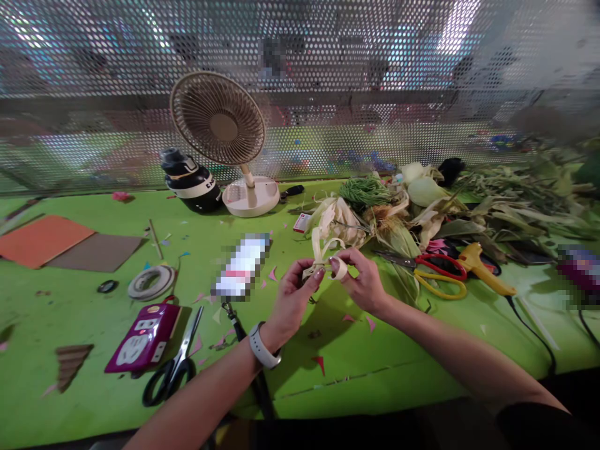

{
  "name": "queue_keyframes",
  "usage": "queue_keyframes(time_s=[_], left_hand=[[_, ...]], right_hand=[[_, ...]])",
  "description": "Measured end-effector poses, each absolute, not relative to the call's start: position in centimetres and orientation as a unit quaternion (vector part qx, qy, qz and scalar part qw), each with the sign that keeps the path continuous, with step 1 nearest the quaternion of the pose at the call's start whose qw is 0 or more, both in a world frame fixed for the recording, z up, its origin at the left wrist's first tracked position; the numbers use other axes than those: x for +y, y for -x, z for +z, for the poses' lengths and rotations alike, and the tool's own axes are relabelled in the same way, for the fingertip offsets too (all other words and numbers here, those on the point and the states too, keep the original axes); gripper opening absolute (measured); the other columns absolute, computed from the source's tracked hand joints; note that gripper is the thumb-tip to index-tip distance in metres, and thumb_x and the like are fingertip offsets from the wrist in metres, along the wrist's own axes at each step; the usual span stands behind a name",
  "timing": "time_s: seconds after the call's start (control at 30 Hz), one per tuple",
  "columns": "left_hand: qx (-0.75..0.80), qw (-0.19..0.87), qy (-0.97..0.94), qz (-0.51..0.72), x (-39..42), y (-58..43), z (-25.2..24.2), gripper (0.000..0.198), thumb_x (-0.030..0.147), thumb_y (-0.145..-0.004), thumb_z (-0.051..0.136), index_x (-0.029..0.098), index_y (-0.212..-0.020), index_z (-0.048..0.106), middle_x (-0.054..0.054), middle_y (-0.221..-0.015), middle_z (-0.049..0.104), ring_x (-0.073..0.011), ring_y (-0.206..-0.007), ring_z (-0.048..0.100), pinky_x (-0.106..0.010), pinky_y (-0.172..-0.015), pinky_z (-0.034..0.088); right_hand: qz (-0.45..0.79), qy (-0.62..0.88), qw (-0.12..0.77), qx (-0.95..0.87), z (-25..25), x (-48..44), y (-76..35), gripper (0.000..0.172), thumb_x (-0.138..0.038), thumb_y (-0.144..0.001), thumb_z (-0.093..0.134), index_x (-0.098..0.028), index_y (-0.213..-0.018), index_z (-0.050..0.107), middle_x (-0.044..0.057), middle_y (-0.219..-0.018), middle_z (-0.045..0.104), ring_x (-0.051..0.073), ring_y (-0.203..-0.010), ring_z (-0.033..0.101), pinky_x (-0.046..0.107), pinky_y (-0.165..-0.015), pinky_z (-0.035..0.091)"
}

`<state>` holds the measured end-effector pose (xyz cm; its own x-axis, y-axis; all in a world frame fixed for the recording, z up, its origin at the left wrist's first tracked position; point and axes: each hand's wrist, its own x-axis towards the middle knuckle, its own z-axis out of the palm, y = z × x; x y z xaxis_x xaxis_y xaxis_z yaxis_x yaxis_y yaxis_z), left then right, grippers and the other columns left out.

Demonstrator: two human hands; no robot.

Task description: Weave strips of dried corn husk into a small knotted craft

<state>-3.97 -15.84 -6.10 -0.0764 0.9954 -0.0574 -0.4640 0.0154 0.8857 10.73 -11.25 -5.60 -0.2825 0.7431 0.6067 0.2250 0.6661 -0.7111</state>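
Between my two hands is a pale looped strip of corn husk (317, 245), held above the green table. My left hand (300, 284), with a light watch band at the wrist, pinches the base of the loops between thumb and fingers. My right hand (360, 278) closes on a curled end of the same husk, close beside the left. Just behind them lies a pile of dried corn husks (342, 219) with a bundle of green string-like strands (365, 189). Scissors with red and yellow handles (440, 269) lie right of my right hand.
A yellow glue gun (485, 269) with a cord lies at right. Left are a lit phone (244, 265), black scissors (175, 369), a purple power strip (143, 337) and a tape roll (150, 282). A fan (250, 197) and a black bottle (194, 187) stand by the perforated screen (328, 137).
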Motion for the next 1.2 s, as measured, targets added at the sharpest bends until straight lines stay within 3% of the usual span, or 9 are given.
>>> queue_keyframes(time_s=[0.37,0.47,0.53,0.6,0.67,0.83,0.97,1.07,1.2], left_hand=[[0.417,0.567,-0.335,0.627,-15.5,4.3,-6.4,0.021,0.031,-0.072,0.073,0.017,-0.084,0.063,0.005,-0.063,0.055,-0.0044,-0.054,0.043,-0.015,-0.051,0.035],[0.414,0.573,-0.344,0.619,-15.5,4.4,-6.3,0.020,0.032,-0.073,0.072,0.018,-0.084,0.063,0.005,-0.062,0.053,-0.0045,-0.054,0.042,-0.015,-0.051,0.035],[0.415,0.575,-0.354,0.610,-15.5,4.5,-6.3,0.021,0.033,-0.073,0.072,0.018,-0.084,0.063,0.005,-0.062,0.053,-0.0044,-0.054,0.042,-0.015,-0.051,0.035],[0.422,0.571,-0.372,0.598,-15.5,4.5,-6.2,0.022,0.034,-0.073,0.072,0.018,-0.085,0.062,0.005,-0.062,0.053,-0.0045,-0.054,0.042,-0.015,-0.050,0.034],[0.434,0.560,-0.392,0.587,-15.5,4.5,-6.1,0.024,0.036,-0.073,0.072,0.018,-0.085,0.062,0.005,-0.061,0.052,-0.0047,-0.053,0.041,-0.015,-0.048,0.032],[0.467,0.542,-0.407,0.568,-15.4,4.3,-5.5,0.033,0.043,-0.067,0.074,0.017,-0.082,0.060,0.005,-0.059,0.051,-0.0054,-0.051,0.039,-0.017,-0.046,0.030],[0.490,0.540,-0.419,0.541,-15.4,4.2,-5.2,0.035,0.045,-0.065,0.074,0.016,-0.080,0.060,0.006,-0.059,0.051,-0.0054,-0.049,0.037,-0.017,-0.045,0.028],[0.493,0.548,-0.431,0.521,-15.5,4.2,-5.2,0.032,0.043,-0.067,0.074,0.016,-0.079,0.061,0.006,-0.056,0.049,-0.0056,-0.048,0.036,-0.018,-0.043,0.025],[0.470,0.551,-0.455,0.518,-15.3,4.0,-5.7,0.026,0.039,-0.069,0.073,0.016,-0.078,0.065,0.003,-0.063,0.057,-0.0073,-0.053,0.043,-0.019,-0.049,0.033]], right_hand=[[0.303,0.300,0.459,-0.780,-5.5,-11.2,-11.1,0.011,-0.026,-0.084,0.054,-0.017,-0.077,0.057,0.001,-0.066,0.058,0.012,-0.059,0.051,0.024,-0.056,0.040],[0.427,0.294,0.410,-0.750,-5.3,-10.6,-11.7,0.021,-0.036,-0.081,0.056,-0.016,-0.080,0.061,0.002,-0.072,0.061,0.014,-0.065,0.053,0.026,-0.061,0.042],[0.548,0.259,0.391,-0.693,-5.0,-10.3,-12.0,0.036,-0.048,-0.081,0.051,-0.015,-0.090,0.064,0.006,-0.085,0.064,0.019,-0.079,0.058,0.031,-0.072,0.045],[0.640,0.223,0.399,-0.618,-4.8,-10.0,-12.0,0.052,-0.059,-0.085,0.039,-0.015,-0.097,0.065,0.008,-0.094,0.065,0.022,-0.090,0.059,0.036,-0.083,0.045],[0.671,0.226,0.424,-0.564,-4.8,-9.9,-11.8,0.054,-0.059,-0.088,0.034,-0.016,-0.094,0.067,0.008,-0.091,0.066,0.021,-0.090,0.060,0.037,-0.089,0.044],[0.595,0.297,0.498,-0.557,-5.3,-10.0,-11.4,0.018,-0.036,-0.083,0.062,-0.021,-0.088,0.069,0.001,-0.081,0.065,0.015,-0.080,0.060,0.030,-0.080,0.047],[0.431,0.321,0.536,-0.651,-4.6,-10.6,-11.6,0.011,-0.029,-0.085,0.060,-0.022,-0.087,0.067,0.002,-0.083,0.061,0.014,-0.077,0.057,0.026,-0.067,0.047],[0.280,0.284,0.527,-0.750,-3.9,-11.0,-11.6,0.008,-0.022,-0.085,0.059,-0.020,-0.087,0.067,0.006,-0.092,0.063,0.016,-0.085,0.059,0.027,-0.068,0.048],[0.276,0.217,0.441,-0.826,-4.1,-11.1,-11.4,0.014,-0.025,-0.090,0.052,-0.019,-0.087,0.065,0.005,-0.080,0.065,0.014,-0.070,0.060,0.025,-0.063,0.050]])
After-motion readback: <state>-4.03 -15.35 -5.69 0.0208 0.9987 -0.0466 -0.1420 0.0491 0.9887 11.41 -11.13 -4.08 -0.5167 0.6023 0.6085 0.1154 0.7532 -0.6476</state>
